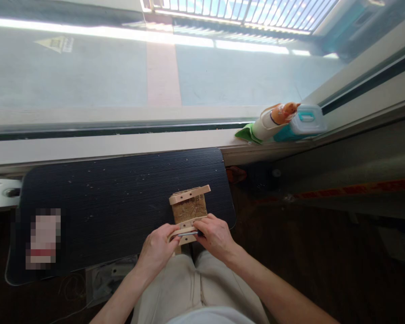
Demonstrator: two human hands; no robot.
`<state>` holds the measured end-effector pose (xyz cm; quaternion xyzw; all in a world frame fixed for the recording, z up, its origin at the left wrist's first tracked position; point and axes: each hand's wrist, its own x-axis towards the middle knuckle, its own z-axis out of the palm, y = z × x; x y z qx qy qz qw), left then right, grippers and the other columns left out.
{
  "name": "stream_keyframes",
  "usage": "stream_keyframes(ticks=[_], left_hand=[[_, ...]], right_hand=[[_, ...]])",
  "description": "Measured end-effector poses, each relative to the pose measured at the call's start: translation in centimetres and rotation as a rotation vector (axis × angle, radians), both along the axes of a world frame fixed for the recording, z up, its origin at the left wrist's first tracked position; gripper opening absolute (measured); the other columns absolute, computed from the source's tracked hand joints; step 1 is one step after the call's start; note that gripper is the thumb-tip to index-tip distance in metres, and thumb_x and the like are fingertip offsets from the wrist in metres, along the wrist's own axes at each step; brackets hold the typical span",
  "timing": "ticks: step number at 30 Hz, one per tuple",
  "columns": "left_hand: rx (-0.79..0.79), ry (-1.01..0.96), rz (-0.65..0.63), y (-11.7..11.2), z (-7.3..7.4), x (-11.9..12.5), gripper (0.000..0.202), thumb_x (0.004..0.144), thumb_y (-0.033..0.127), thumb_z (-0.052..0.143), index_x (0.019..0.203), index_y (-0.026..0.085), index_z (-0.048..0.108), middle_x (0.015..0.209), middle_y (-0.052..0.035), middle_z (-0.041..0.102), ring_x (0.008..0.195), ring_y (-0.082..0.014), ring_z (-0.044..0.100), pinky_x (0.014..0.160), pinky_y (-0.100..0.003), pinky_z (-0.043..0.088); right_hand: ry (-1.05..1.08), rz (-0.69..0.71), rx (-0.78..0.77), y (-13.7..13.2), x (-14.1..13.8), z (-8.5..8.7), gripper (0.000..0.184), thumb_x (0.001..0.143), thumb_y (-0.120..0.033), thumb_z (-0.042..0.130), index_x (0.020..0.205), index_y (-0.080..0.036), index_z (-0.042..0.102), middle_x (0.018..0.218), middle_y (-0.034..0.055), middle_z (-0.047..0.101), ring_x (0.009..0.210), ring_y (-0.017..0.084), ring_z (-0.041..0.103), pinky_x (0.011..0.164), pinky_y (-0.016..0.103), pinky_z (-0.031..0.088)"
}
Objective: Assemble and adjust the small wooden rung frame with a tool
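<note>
The metal rod (188, 233) lies left-to-right at lower centre, its dark end gripped by the right hand (217, 235); the left hand (157, 246) pinches a pale strip (181, 231).

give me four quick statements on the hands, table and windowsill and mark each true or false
1. A pale wooden bar with dark spots crosses a brown block with dark lettering. True.
2. The bare left hand and bare right hand are far apart. False: they are close, a thin silvery metal rod between them.
3. A teal box with a pale lid stands on the white windowsill. True.
4. The black wood-grain tabletop has sharp corners. False: its visible corners are rounded.
</note>
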<state>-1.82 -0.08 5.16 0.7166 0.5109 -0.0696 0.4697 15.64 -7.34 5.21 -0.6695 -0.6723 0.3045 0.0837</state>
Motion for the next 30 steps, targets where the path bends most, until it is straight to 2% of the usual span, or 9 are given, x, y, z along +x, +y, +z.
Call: stream_keyframes(ticks=[4, 8, 13, 18, 24, 30], left_hand=[[-0.009, -0.001, -0.092, -0.2, 0.5, -0.1, 0.025, 0.074, 0.025, 0.046, 0.091, 0.022, 0.064, 0.084, -0.0013, 0.062, 0.080, -0.0141, 0.056, 0.072, -0.024, 0.041], [-0.004, -0.033, -0.104, 0.1, 0.6, -0.1, 0.024, 0.074, 0.025, 0.045, 0.090, 0.022, 0.063, 0.084, -0.0009, 0.060, 0.080, -0.0134, 0.055, 0.071, -0.023, 0.040], [-0.004, -0.039, -0.098, 0.6, 0.0, 0.1, 0.024, 0.076, 0.026, 0.044, 0.090, 0.020, 0.063, 0.084, -0.0018, 0.060, 0.081, -0.0137, 0.054, 0.074, -0.024, 0.040], [0.029, 0.027, -0.075, 2.2, -1.1, 0.9, 0.022, 0.074, 0.027, 0.049, 0.087, 0.019, 0.065, 0.085, -0.0032, 0.062, 0.084, -0.0146, 0.054, 0.076, -0.024, 0.038], [-0.128, 0.084, -0.024, 3.6, -3.3, 1.7, 0.024, 0.074, 0.029, 0.050, 0.089, 0.020, 0.067, 0.085, -0.0025, 0.065, 0.076, -0.0126, 0.055, 0.066, -0.020, 0.036], [-0.219, 0.065, -0.010, 3.9, -4.8, 1.6, 0.025, 0.073, 0.031, 0.049, 0.088, 0.022, 0.067, 0.080, -0.0010, 0.066, 0.070, -0.0119, 0.055, 0.060, -0.019, 0.033]], right_hand=[[0.003, -0.003, 0.000, -0.4, -0.2, -0.1, 0.009, 0.078, -0.028, 0.054, 0.081, -0.022, 0.059, 0.076, 0.0012, 0.062, 0.080, 0.015, 0.049, 0.070, 0.024, 0.034], [-0.005, 0.020, -0.012, 0.1, 0.1, 0.4, 0.009, 0.079, -0.028, 0.053, 0.081, -0.021, 0.059, 0.078, 0.0010, 0.062, 0.077, 0.015, 0.048, 0.069, 0.024, 0.034], [-0.010, 0.090, -0.078, 1.3, 0.7, 0.4, 0.012, 0.078, -0.024, 0.053, 0.089, -0.021, 0.059, 0.081, 0.0009, 0.062, 0.078, 0.014, 0.048, 0.069, 0.024, 0.034], [-0.059, 0.097, -0.123, 3.0, 1.4, -0.7, 0.015, 0.081, -0.031, 0.050, 0.086, -0.020, 0.060, 0.080, 0.0022, 0.062, 0.078, 0.014, 0.048, 0.069, 0.024, 0.034], [-0.105, 0.149, -0.207, 4.6, 2.0, -2.6, 0.017, 0.081, -0.031, 0.049, 0.086, -0.020, 0.061, 0.083, 0.0033, 0.064, 0.081, 0.016, 0.050, 0.071, 0.025, 0.034], [-0.125, 0.176, -0.294, 5.3, 2.2, -3.3, 0.017, 0.080, -0.030, 0.048, 0.085, -0.020, 0.061, 0.085, 0.0043, 0.065, 0.083, 0.016, 0.053, 0.071, 0.025, 0.035]])
